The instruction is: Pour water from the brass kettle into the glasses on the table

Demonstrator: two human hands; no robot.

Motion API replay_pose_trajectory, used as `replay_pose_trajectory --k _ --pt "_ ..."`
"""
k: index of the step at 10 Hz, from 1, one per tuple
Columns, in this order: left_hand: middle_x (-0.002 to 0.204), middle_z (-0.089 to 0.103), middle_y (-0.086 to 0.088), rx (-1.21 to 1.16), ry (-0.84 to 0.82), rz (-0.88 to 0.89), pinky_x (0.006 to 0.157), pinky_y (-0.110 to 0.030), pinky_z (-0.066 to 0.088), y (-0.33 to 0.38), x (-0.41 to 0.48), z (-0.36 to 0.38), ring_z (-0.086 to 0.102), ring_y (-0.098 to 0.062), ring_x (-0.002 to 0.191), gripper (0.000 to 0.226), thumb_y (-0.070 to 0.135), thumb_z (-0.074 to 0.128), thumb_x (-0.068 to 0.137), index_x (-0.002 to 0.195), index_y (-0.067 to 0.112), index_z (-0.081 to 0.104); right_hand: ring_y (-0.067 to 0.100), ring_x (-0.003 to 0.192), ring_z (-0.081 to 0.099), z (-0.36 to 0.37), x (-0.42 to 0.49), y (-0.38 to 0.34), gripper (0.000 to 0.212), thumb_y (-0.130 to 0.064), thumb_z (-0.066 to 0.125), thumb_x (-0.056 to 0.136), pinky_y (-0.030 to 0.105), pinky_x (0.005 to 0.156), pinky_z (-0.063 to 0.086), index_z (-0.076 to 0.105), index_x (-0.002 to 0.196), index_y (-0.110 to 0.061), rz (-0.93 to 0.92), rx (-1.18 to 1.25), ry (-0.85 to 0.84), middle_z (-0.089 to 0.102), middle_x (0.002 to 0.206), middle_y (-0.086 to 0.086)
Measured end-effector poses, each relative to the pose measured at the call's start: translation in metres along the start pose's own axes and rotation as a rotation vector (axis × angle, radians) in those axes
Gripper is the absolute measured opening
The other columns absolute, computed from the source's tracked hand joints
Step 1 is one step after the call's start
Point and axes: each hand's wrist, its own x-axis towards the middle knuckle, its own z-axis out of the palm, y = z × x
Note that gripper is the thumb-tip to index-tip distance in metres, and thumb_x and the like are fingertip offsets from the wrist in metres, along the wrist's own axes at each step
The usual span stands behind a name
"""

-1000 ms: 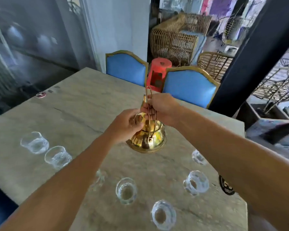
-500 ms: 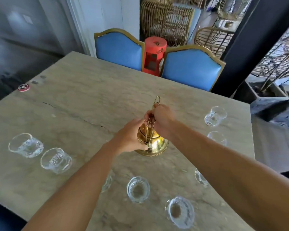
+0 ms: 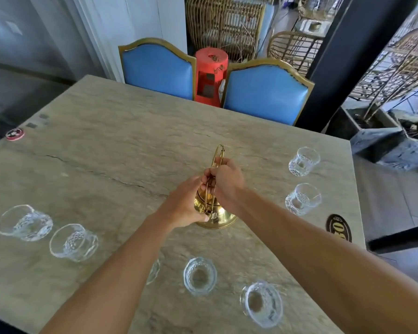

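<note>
Brass kettle now lower, resting on table; hands unchanged.

Polished brass kettle, clear patterned glasses, matt veined stone table, glossy blue-upholstered chairs.

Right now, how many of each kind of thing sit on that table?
Glasses: 7
Brass kettle: 1
Round red disc: 1
Dark oval coaster: 1
Total: 10

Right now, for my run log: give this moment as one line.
phase: pre-pour | brass kettle: on table | right hand: gripping handle | left hand: on kettle body | pouring: none
</note>
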Motion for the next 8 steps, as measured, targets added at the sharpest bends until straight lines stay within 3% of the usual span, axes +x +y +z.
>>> replay_pose_trajectory --k 3,5,6,7,8 --pt "0.157 0.042 0.009 0.031 -0.033 0.027 0.117 -0.046 0.041 -0.007 -0.002 0.003 0.043 -0.017 0.144 0.097 0.028 0.09 0.076 0.155 0.031 0.034 0.019 0.058 0.055 0.0 -0.001 0.008 0.039 0.012 0.035 0.092 0.036 0.057 0.043 0.048 0.121 -0.009 0.013 0.117 0.034 0.056 0.073 0.011" --pt "0.155 0.044 0.007 0.046 -0.051 0.03 0.115 -0.047 0.044 -0.011 -0.004 0.003 0.047 -0.02 0.142 0.088 0.029 0.088 0.079 0.151 0.032 0.037 0.021 0.067 0.061 -0.004 -0.008 0.009 0.032 0.011 0.04 0.095 0.034 0.061 0.047 0.05 0.116 -0.01 0.008 0.177 -0.012 0.06 0.077 0.011" --pt "0.162 0.036 0.005 0.091 -0.05 0.001 0.117 -0.046 0.041 -0.006 -0.01 -0.004 0.041 -0.022 0.147 0.1 0.029 0.088 0.081 0.16 0.034 0.027 0.024 0.077 0.061 -0.012 -0.012 0.005 0.027 0.002 0.056 0.092 0.037 0.067 0.048 0.051 0.117 -0.006 -0.009 0.073 -0.05 0.063 0.085 0.015" --pt "0.172 0.021 0.0 0.131 -0.038 -0.02 0.124 -0.05 0.031 0.001 -0.013 -0.017 0.027 -0.026 0.157 0.11 0.025 0.085 0.084 0.166 0.031 0.013 0.022 0.085 0.06 -0.023 -0.015 -0.003 0.039 -0.014 0.068 0.087 0.033 0.065 0.05 0.055 0.123 -0.006 -0.052 -0.087 0.048 0.063 0.097 0.012" --pt "0.174 0.017 0.0 0.163 0.019 -0.025 0.127 -0.051 0.027 0.021 -0.012 -0.039 0.021 -0.027 0.159 0.108 0.019 0.084 0.084 0.166 0.029 0.013 0.019 0.086 0.063 -0.042 -0.025 -0.027 0.037 -0.013 0.069 0.087 0.03 0.065 0.055 0.056 0.121 -0.008 -0.12 -0.153 0.116 0.064 0.106 0.012"
